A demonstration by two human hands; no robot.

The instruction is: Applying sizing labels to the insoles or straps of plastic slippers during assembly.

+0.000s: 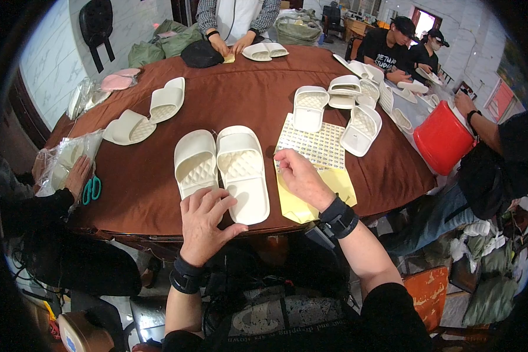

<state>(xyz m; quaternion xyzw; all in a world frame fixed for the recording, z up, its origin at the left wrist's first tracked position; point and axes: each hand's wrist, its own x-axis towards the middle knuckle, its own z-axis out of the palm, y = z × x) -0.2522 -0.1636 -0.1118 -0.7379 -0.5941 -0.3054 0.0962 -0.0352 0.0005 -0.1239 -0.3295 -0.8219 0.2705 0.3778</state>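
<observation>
Two cream slide slippers, the left slipper (pixel 196 163) and the right slipper (pixel 242 172), lie side by side before me with their straps away from me. My left hand (pixel 206 224) rests over the heel of the left slipper, fingers spread, its thumb by the right slipper's heel edge. Over a yellow sheet of small printed stickers (pixel 317 146), my right hand (pixel 303 178) is closed with fingers curled together. What its fingertips hold, if anything, is too small to make out. Another slipper (pixel 309 108) lies across the far end of the sticker sheet.
Several loose slippers (pixel 361 130) lie at the right, another pair (pixel 129 127) at the left. Teal-handled scissors (pixel 92 190) lie near a co-worker's hand (pixel 78 175) on a bagged pair. A red bucket (pixel 444 138) stands at the right edge of the brown cloth-covered table (pixel 234 91). Other people work around it.
</observation>
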